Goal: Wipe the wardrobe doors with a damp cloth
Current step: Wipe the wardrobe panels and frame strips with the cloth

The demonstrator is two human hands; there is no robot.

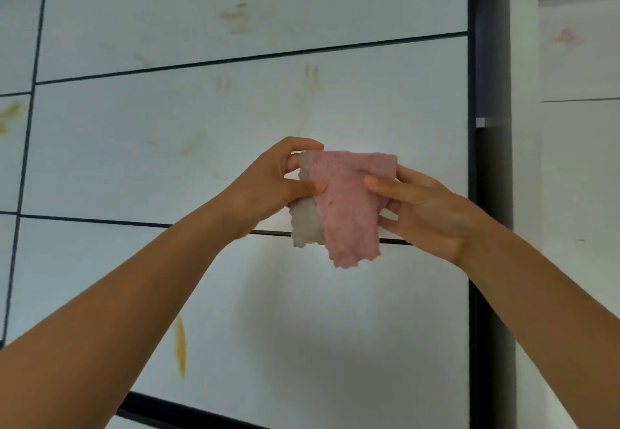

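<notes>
Fingers (298, 143) of my left hand (271, 183) and right hand (426, 210): pinching pink-and-beige cloth (345, 204).
Held before stained white wardrobe door (151, 133).

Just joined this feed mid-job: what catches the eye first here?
A pink cloth held up at centre, the left hand pinching its left edge and the right hand its right. Behind it, the pale wardrobe door carries yellowish smears, the boldest a streak at lower left.
</notes>
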